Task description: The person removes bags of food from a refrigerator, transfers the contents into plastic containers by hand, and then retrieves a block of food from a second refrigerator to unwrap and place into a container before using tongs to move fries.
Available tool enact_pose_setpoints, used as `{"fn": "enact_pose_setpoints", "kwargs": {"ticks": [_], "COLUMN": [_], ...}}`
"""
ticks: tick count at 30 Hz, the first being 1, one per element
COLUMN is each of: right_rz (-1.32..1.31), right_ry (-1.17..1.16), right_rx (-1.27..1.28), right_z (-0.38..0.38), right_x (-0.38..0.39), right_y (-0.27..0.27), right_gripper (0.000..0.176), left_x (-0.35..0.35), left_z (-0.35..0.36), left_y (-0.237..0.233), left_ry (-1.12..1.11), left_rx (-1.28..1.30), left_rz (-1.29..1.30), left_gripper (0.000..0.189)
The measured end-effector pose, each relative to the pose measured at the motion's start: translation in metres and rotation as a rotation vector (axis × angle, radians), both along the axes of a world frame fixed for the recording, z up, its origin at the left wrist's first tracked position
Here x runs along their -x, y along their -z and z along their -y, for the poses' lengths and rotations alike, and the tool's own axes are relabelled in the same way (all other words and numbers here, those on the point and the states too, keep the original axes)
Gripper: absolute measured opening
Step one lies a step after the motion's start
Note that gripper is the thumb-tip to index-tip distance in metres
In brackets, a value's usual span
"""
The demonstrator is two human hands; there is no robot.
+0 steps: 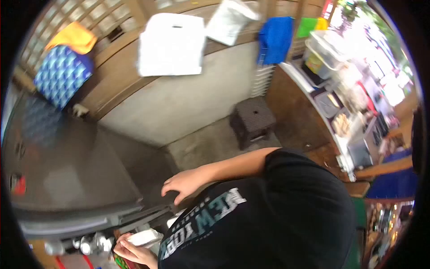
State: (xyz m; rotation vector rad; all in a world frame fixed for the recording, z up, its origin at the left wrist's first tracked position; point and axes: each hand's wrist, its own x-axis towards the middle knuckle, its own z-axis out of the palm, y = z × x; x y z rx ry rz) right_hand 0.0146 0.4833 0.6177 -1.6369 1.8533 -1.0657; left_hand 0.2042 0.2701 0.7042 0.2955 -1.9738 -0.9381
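Note:
My right hand (186,184) hangs in front of the black shirt, fingers loosely apart, with nothing in it. It is nearest to the dark grey glossy appliance (67,157). Lower down, my left hand (134,252) has its fingers closed around a white, smooth-looking object (145,237), whose kind is too blurred to make out. Beside that hand, metallic and glass-like items (92,244) stand close together near the appliance's edge. A second white patch shows by the shirt, partly hidden.
A brown stool (253,116) stands on the concrete floor. White bags (172,45), a blue cloth-like item (275,40) and a blue patterned bag (63,74) hang along the wooden lattice wall. At right, a cluttered counter holds a clear plastic bin (324,51).

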Motion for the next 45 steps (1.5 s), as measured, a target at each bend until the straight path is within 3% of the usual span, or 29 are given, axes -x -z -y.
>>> {"fn": "enact_pose_setpoints", "kwargs": {"ticks": [4, 6, 7, 8, 10, 12, 14, 15, 16, 18, 20, 24, 26, 29, 32, 35, 38, 42, 45], "right_rz": [0.049, 0.036, 0.202, 0.209, 0.199, 0.175, 0.371, 0.401, 0.417, 0.35, 0.323, 0.234, 0.178, 0.189, 0.283, 0.265, 0.136, 0.098, 0.136], "right_ry": [0.137, 0.289, 0.417, 0.56, 0.804, 0.927, 1.023, 1.091, 1.112, 1.226, 1.358, 1.611, 1.707, 1.771, 1.751, 1.837, 1.986, 2.111, 2.142], "right_rx": [0.083, 0.082, 0.073, 0.116, -0.066, 0.188, 0.257, 0.177, 0.075, 0.06, -0.086, -0.242, -0.159, 0.051, 0.084, 0.018, -0.073, -0.13, -0.084], "right_z": [-0.049, -0.072, -0.087, -0.11, -0.164, -0.23, -0.302, -0.333, -0.364, -0.414, -0.449, -0.508, -0.529, -0.551, -0.57, -0.586, -0.597, -0.61, -0.618], "right_x": [-0.007, -0.011, -0.01, -0.008, -0.001, 0.001, -0.004, -0.01, -0.015, -0.033, -0.049, -0.076, -0.086, -0.095, -0.097, -0.092, -0.08, -0.061, -0.051], "right_y": [-0.009, -0.001, 0.003, 0.002, -0.004, 0.003, -0.004, -0.011, -0.019, -0.021, -0.031, -0.026, -0.025, -0.028, -0.029, -0.034, -0.033, -0.041, -0.047], "right_gripper": [0.077, 0.084, 0.085, 0.081, 0.076, 0.067, 0.061, 0.058, 0.056, 0.052, 0.049, 0.048, 0.053, 0.055, 0.051, 0.043, 0.04, 0.041, 0.039], "left_x": [0.07, 0.109, 0.129, 0.149, 0.188, 0.23, 0.265, 0.272, 0.282, 0.286, 0.286, 0.269, 0.264, 0.255, 0.259, 0.268, 0.272, 0.285, 0.318], "left_z": [-0.057, -0.098, -0.118, -0.138, -0.188, -0.238, -0.29, -0.317, -0.345, -0.409, -0.464, -0.552, -0.582, -0.619, -0.652, -0.681, -0.708, -0.735, -0.752], "left_y": [0.024, 0.025, 0.025, 0.024, 0.023, 0.028, 0.021, 0.008, 0.007, 0.008, 0.018, 0.037, 0.043, 0.055, 0.069, 0.075, 0.076, 0.066, 0.067], "left_ry": [0.163, 0.282, 0.361, 0.433, 0.785, 1.023, 1.235, 1.242, 1.398, 1.378, 1.414, 1.474, 1.517, 1.795, 2.006, 2.09, 1.967, 1.916, 2.089], "left_rx": [-0.368, -0.748, -0.839, -0.929, -0.911, -0.972, -0.548, -0.289, -0.142, 0.111, 0.323, 0.385, 0.353, 0.02, -0.207, -0.323, 0.257, 0.302, 0.405], "left_rz": [-0.051, -0.119, -0.089, -0.062, 0.006, 0.13, 0.389, 0.597, 0.73, 0.832, 0.724, 0.578, 0.571, 0.872, 1.194, 1.181, 0.515, 0.379, 0.421], "left_gripper": [0.018, 0.016, 0.016, 0.017, 0.018, 0.035, 0.066, 0.071, 0.06, 0.033, 0.034, 0.032, 0.031, 0.028, 0.031, 0.028, 0.028, 0.029, 0.035]}}
